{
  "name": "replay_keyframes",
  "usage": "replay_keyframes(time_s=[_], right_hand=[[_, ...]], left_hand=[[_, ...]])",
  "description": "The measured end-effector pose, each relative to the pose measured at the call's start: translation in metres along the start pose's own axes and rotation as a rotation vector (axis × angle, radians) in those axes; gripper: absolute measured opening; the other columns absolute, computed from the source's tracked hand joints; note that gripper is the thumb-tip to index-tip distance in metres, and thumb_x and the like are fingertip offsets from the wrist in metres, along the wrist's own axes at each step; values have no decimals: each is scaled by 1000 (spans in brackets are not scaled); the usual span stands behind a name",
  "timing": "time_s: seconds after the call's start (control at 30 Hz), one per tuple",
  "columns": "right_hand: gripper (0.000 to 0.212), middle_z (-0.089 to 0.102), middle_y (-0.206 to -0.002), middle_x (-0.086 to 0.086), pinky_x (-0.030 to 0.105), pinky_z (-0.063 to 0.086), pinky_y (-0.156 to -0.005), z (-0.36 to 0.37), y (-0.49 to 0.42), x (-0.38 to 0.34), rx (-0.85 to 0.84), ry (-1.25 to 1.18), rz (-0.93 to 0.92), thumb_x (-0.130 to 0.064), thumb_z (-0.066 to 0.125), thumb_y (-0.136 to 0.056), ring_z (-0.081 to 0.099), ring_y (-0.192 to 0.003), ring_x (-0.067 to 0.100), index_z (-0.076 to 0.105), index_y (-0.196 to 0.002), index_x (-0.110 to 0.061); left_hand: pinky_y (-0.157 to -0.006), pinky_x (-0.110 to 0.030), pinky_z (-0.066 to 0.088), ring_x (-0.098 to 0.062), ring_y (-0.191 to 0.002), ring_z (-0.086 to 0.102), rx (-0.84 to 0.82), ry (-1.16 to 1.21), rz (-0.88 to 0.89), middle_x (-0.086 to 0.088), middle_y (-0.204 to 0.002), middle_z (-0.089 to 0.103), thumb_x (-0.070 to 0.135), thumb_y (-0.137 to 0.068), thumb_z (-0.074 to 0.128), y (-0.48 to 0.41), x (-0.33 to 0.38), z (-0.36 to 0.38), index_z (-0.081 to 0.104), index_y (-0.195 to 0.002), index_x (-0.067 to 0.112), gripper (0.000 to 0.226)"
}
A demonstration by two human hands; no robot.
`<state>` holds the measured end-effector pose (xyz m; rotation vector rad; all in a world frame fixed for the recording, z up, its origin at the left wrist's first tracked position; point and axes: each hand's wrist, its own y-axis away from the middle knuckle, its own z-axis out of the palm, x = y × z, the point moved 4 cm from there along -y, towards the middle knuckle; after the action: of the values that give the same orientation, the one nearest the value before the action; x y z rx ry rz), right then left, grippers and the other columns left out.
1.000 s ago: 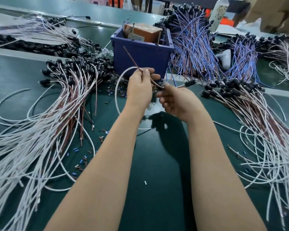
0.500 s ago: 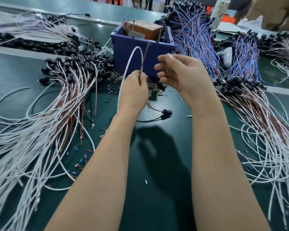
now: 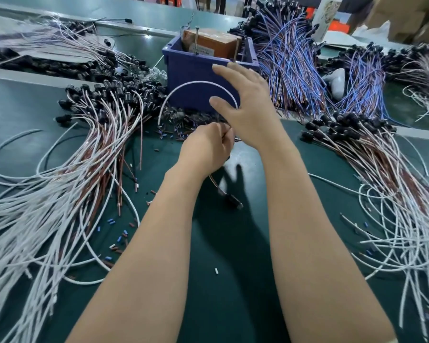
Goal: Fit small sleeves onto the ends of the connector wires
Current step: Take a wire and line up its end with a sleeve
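Both forearms reach in from the near edge of the bench (image 3: pixel 233 305); a lone white sleeve (image 3: pixel 216 271) lies between them, and loose blue and brown sleeves (image 3: pixel 123 235) are scattered toward the left; a black connector (image 3: pixel 233 203) rests on the bench just below the left wrist, with its brown lead (image 3: pixel 214 180) running up under that wrist; the left hand (image 3: pixel 208 149) has its fingers curled, pinching the white wire (image 3: pixel 198 82) near mid-bench; the wire arcs up and over in front of the blue bin (image 3: pixel 196 70); the right hand (image 3: pixel 248 107) hovers above the left, fingers straight and spread, holding nothing that shows; white and brown wire bundles (image 3: pixel 60 184) fan toward the left and right edges; blue wire bundles (image 3: pixel 295 60) lie along the far edge.
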<state>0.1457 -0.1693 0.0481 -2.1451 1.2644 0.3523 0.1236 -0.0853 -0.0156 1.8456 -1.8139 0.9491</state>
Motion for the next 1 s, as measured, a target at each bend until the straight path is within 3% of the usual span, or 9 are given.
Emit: replay_keyframes(time_s=[0.1, 0.2, 0.3, 0.37, 0.43, 0.53, 0.63, 0.83, 1.0], right_hand=[[50, 39, -149, -5, 42, 18, -116, 7, -8, 3, -60, 107, 30, -34, 48, -97, 26, -141, 21, 36, -145, -27], [45, 52, -137, 5, 38, 32, -109, 5, -11, 13, -12, 70, 184, -33, 46, -98, 45, -127, 23, 42, -140, -18], [26, 67, -104, 6, 27, 42, -87, 0, -8, 17, 94, -66, 225, -26, 50, -97, 59, -97, 18, 61, -115, -12], [25, 66, -72, 2, 30, 46, -76, -3, -3, 17, 194, -210, 200, -27, 51, -97, 58, -71, 13, 68, -89, -10], [33, 58, -55, -2, 27, 48, -67, -7, 1, 25, 352, -541, 262, -29, 49, -98, 55, -55, 7, 70, -79, -11], [33, 57, -51, -4, 19, 40, -61, -13, 8, 46, 555, -1072, 481, -25, 45, -100, 53, -52, 3, 67, -78, -15], [25, 48, -47, -4, 22, 48, -58, -9, 12, 63, 656, -1552, 623, -18, 43, -100, 59, -53, 9, 63, -88, -9], [40, 26, -49, -4, 16, 31, -40, 19, 21, 75, 539, -1473, 661, -33, 35, -103, 36, -38, 6, 63, -93, -6], [24, 46, -46, -7, 15, 42, -46, 33, 22, 78, 373, -1639, 622, -20, 38, -103, 51, -46, 6, 58, -91, -12]], left_hand=[[-52, -34, 20, -25, -57, 32, -38, -31, 54, 4, -54, 35, 19, -97, 43, 0, 3, 2, 27, -55, 23, 45], [-56, -33, 28, -26, -61, 39, -65, -69, 111, 5, -59, 42, 26, -99, 42, 0, 2, 3, 47, -64, 22, 35], [-62, -31, 36, -22, -71, 49, -70, -47, 141, 5, -75, 55, 34, -100, 39, -1, 0, 4, 64, -98, 17, 30], [-63, -29, 37, -15, -67, 52, -72, -9, 108, 7, -79, 60, 36, -101, 38, -2, -3, 5, 64, -97, 20, 31], [-59, -27, 32, -2, -57, 49, -11, 64, 67, 9, -67, 57, 36, -101, 38, -2, -6, 2, 63, -88, 21, 31], [-53, -28, 28, -4, -51, 43, 129, 197, 54, 9, -53, 45, 32, -101, 38, -3, -8, -11, 65, -85, 16, 35], [-57, -27, 33, -5, -52, 42, 172, 359, -17, 11, -54, 45, 27, -102, 37, -7, -13, -15, 65, -85, 11, 36], [-50, -13, 37, 2, -48, 48, 248, 644, -184, 4, -60, 56, 29, -102, 38, -12, -31, -19, 63, -80, 14, 37], [-46, -18, 31, -2, -45, 38, 273, 655, -224, 8, -58, 46, 31, -101, 41, -14, -40, -20, 64, -77, 23, 34]])
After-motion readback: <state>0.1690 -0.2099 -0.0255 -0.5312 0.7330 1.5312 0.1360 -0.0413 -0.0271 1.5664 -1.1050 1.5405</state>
